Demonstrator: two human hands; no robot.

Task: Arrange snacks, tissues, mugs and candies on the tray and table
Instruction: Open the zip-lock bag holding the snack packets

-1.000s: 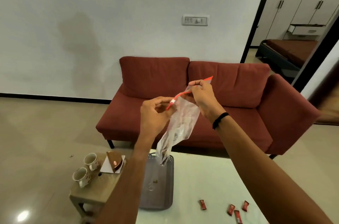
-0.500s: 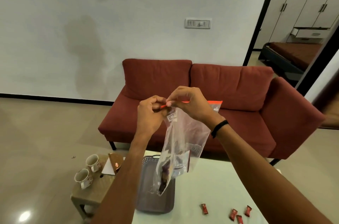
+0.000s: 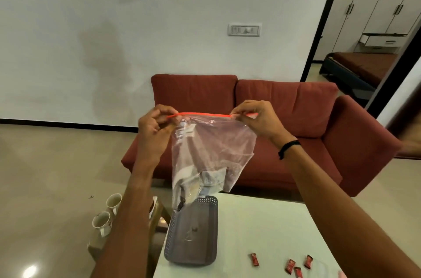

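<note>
I hold a clear zip bag [image 3: 214, 148] with a red seal strip up in front of me. My left hand [image 3: 155, 129] pinches the strip's left end and my right hand [image 3: 255, 120] pinches its right end, so the strip is stretched flat. Packets sit in the bag's lower part, which hangs just above the grey perforated tray [image 3: 193, 252] on the white table [image 3: 262, 232]. Several red candies [image 3: 254, 259] lie on the table at the lower right. Two mugs [image 3: 101, 223] stand on a small wooden stool at the left.
A red sofa [image 3: 284, 106] stands behind the table against the white wall. The wooden stool [image 3: 157, 211] is partly hidden by my left arm. A doorway at the right opens onto another room with a bed and cupboards.
My hands have moved apart along the red seal strip, from pinched together at its left end to one at each end. The bag now hangs wide and flat.
</note>
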